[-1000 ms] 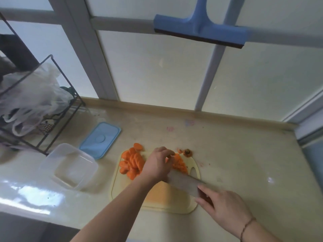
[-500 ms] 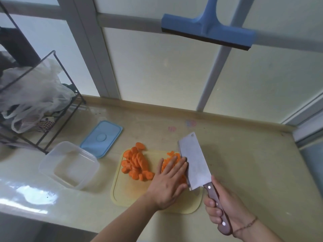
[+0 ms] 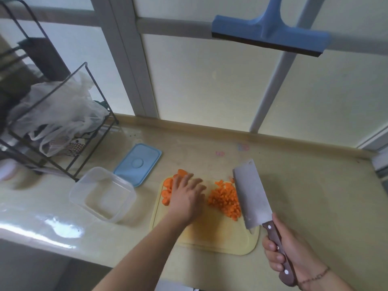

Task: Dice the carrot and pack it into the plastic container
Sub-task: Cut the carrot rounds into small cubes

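Observation:
A yellow cutting board (image 3: 212, 236) lies on the counter. On its right half sits a heap of diced carrot (image 3: 225, 200). Carrot slices (image 3: 167, 189) lie at its left far corner, partly under my left hand (image 3: 186, 198), which rests flat on them with fingers spread. My right hand (image 3: 287, 253) grips the wooden handle of a cleaver (image 3: 251, 196), whose blade is raised just right of the diced heap. The clear plastic container (image 3: 102, 194) stands empty to the left of the board. Its blue lid (image 3: 138, 163) lies behind it.
A black wire rack (image 3: 58, 122) with plastic bags stands at the far left. A blue squeegee (image 3: 270, 36) hangs on the window frame above. The counter's front edge runs close below the board.
My left hand has moved left from the diced heap onto the carrot slices. The cleaver has shifted slightly right, uncovering the diced carrot.

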A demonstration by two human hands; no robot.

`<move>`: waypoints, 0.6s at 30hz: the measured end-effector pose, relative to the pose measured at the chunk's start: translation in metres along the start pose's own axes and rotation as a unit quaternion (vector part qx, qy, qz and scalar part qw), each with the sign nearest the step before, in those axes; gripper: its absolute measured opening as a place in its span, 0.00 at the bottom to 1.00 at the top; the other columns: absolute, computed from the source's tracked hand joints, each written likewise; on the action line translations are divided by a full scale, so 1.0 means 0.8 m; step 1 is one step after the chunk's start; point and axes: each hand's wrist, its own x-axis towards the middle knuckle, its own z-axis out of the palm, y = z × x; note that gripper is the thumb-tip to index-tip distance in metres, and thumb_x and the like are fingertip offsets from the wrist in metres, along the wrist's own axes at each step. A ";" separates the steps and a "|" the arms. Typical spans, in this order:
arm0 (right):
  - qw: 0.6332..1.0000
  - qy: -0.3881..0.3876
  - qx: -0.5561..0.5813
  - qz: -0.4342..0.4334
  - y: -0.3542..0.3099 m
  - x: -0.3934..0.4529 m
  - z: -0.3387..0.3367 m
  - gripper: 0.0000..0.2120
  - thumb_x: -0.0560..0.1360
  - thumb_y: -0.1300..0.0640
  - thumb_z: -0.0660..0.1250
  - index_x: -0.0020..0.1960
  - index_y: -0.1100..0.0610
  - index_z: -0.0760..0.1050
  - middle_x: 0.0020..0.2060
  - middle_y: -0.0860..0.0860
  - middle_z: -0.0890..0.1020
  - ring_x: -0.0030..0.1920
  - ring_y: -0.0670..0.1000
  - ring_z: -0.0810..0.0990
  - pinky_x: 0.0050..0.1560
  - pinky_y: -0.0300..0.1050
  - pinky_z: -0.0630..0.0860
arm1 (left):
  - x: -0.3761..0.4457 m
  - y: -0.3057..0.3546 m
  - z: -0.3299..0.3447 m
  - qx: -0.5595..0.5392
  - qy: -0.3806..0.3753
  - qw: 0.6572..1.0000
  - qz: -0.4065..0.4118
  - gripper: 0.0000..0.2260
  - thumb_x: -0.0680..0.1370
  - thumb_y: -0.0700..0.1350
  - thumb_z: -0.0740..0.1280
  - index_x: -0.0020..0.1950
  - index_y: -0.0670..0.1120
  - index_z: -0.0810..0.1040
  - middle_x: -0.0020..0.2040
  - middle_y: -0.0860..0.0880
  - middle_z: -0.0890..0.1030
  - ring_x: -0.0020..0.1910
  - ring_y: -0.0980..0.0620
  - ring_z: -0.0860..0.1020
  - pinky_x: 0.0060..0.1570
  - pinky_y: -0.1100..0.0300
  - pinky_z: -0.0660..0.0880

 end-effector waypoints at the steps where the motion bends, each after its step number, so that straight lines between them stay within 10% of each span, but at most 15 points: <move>1: 1.000 0.002 -0.002 0.003 0.000 -0.001 0.002 0.32 0.75 0.32 0.53 0.28 0.58 0.62 0.19 0.51 0.60 0.17 0.49 0.58 0.19 0.37 0.59 | 0.011 -0.008 -0.017 0.029 -0.053 0.998 -0.034 0.18 0.78 0.53 0.67 0.68 0.53 0.79 0.70 0.52 0.76 0.74 0.44 0.68 0.74 0.40 0.56; 7: 1.000 0.011 -0.007 -0.014 0.001 -0.009 0.008 0.29 0.71 0.32 0.57 0.32 0.58 0.62 0.19 0.52 0.63 0.18 0.49 0.58 0.20 0.37 0.59 | 0.040 -0.052 -0.058 0.154 -0.255 0.949 0.102 0.21 0.79 0.57 0.66 0.71 0.54 0.75 0.65 0.53 0.78 0.71 0.47 0.66 0.74 0.38 0.53; 18: 0.998 0.011 -0.026 -0.050 0.002 -0.009 0.011 0.27 0.72 0.34 0.58 0.37 0.59 0.62 0.20 0.53 0.64 0.18 0.49 0.59 0.22 0.36 0.60 | 0.024 -0.067 -0.041 0.090 -0.058 0.969 0.221 0.27 0.76 0.65 0.54 0.57 0.49 0.84 0.49 0.52 0.86 0.62 0.45 0.79 0.67 0.42 0.58</move>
